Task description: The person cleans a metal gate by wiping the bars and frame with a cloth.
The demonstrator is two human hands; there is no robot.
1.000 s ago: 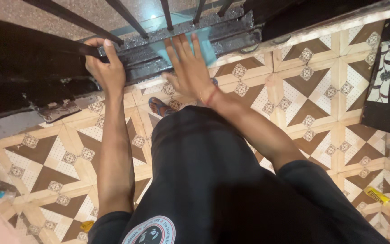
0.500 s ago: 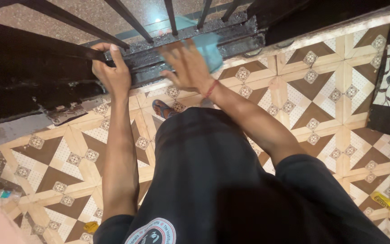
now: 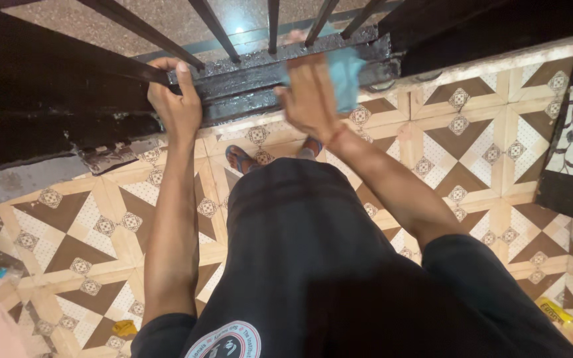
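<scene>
Blue cloth (image 3: pixel 346 76) pressed on black gate rail (image 3: pixel 247 83); patterned tile floor (image 3: pixel 472 152)

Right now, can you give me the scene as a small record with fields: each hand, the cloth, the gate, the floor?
left hand: grips the edge of the black gate rail, fingers curled over it
right hand: pressed flat on a blue cloth against the rail
cloth: blue, partly under the right hand, on the rail
gate: black metal, vertical bars above a wet-looking bottom rail
floor: brown and cream patterned tiles
feet: sandal visible below the rail
other: yellow item on the floor at lower right
</scene>
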